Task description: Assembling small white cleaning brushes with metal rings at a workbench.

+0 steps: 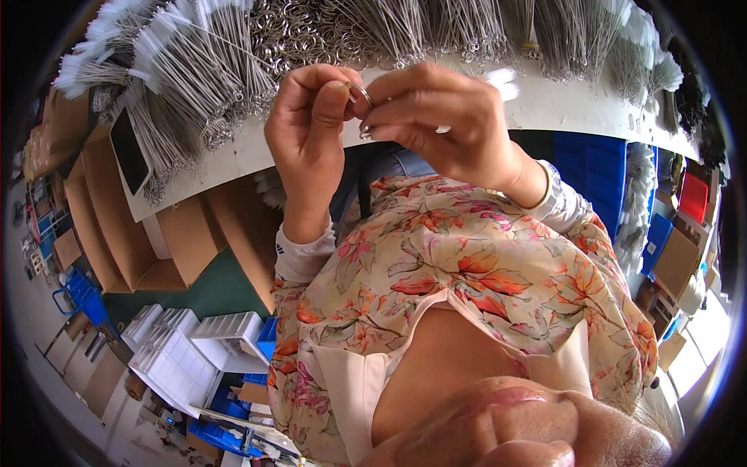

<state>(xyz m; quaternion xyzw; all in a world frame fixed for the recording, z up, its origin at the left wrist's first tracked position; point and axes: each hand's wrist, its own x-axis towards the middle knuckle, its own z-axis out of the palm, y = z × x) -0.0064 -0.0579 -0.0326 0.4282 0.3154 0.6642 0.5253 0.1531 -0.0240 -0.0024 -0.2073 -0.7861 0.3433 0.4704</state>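
Note:
Above the table edge my two hands meet in front of me. My left hand (310, 117) is closed, thumb and forefinger pinching a metal split ring (366, 96). My right hand (443, 117) bends its fingers against the other side of the ring. A small wire loop (364, 133) shows at its fingertips, and blurred white bristles (504, 82) stick out past its knuckles, so it appears to hold a wire-handled brush. The middle of that brush is hidden by the hand. Just beyond lies a heap of metal rings (299, 35).
Bundles of wire brushes (194, 62) cover the far side of the white table (241, 152). A phone (131, 150) lies at its left end. Open cardboard boxes (117, 226) stand below on the left, near white plastic racks (183, 358). Blue bins (589, 175) stand at the right.

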